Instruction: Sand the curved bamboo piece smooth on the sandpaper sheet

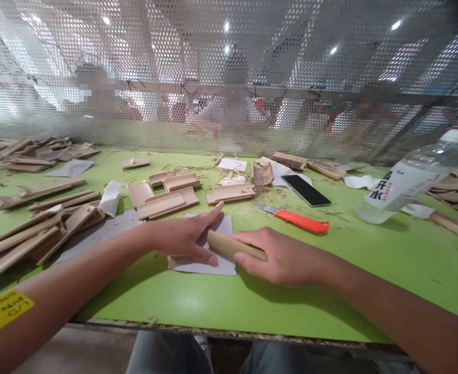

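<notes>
My right hand [273, 257] is closed around a split bamboo piece [225, 245], its far end resting on or just over a pale sheet of paper [198, 266]. Fingers spread, my left hand [190, 239] lies flat on that sheet, thumb and forefinger apart beside the bamboo's tip. Beyond the hands is a utility knife [301, 220] with an orange handle and its blade out. Several curved bamboo pieces [162, 203] lie just past my left hand, and another single bamboo piece [231, 193] sits behind the sheet.
Bamboo strips [22, 239] are heaped at the left, with a grey sheet [96, 235] partly under them. A black phone [306, 189] and a tilted water bottle [412, 176] are at the right. A perforated metal screen [213, 119] closes the green table's far side; people sit behind it.
</notes>
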Motion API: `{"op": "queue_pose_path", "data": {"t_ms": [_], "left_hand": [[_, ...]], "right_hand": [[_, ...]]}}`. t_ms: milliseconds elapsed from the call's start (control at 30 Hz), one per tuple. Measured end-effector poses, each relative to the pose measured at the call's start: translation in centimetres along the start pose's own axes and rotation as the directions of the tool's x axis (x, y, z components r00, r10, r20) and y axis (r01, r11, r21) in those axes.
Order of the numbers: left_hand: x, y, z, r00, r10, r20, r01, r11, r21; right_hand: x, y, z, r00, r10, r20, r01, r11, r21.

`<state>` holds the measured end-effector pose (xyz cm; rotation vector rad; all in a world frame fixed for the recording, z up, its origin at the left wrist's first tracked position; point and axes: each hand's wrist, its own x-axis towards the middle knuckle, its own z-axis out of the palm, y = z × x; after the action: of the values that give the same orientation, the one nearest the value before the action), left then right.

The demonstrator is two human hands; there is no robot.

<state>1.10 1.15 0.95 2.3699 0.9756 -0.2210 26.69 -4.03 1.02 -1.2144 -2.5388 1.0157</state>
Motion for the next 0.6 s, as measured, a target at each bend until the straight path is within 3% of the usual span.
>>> {"op": "queue_pose_path", "data": {"t_ms": [67, 200, 367, 500, 600], "left_hand": [[0.0, -0.1, 0.1, 1.000, 0.015, 0.000, -0.015, 1.000, -0.003], [0.0, 0.0, 0.0, 0.999, -0.039, 0.015, 0.039, 0.999, -0.011], [-0.2, 0.1, -0.1, 1.000, 0.001, 0.024, 0.000, 1.000, -0.007], [-0.2, -0.2, 0.0, 1.000, -0.006, 0.020, 0.006, 1.000, -0.007], [-0.1, -0.3, 0.0, 0.999, -0.011, 0.042, 0.012, 1.000, -0.021]], "right_hand": [[-0.1, -0.2, -0.1, 0.999, 0.040, 0.035, -0.042, 0.998, 0.056], [-0.3, 0.0, -0.9, 0.984, 0.137, -0.116, -0.140, 0.990, -0.019], [-0.4, 0.3, -1.4, 0.989, 0.111, 0.099, -0.123, 0.985, 0.121], [0.0, 1.3, -1.4, 0.985, 0.154, -0.083, -0.141, 0.980, 0.139], [0.1, 1.6, -1.2, 0.995, 0.100, -0.005, -0.097, 0.973, 0.209]]}}
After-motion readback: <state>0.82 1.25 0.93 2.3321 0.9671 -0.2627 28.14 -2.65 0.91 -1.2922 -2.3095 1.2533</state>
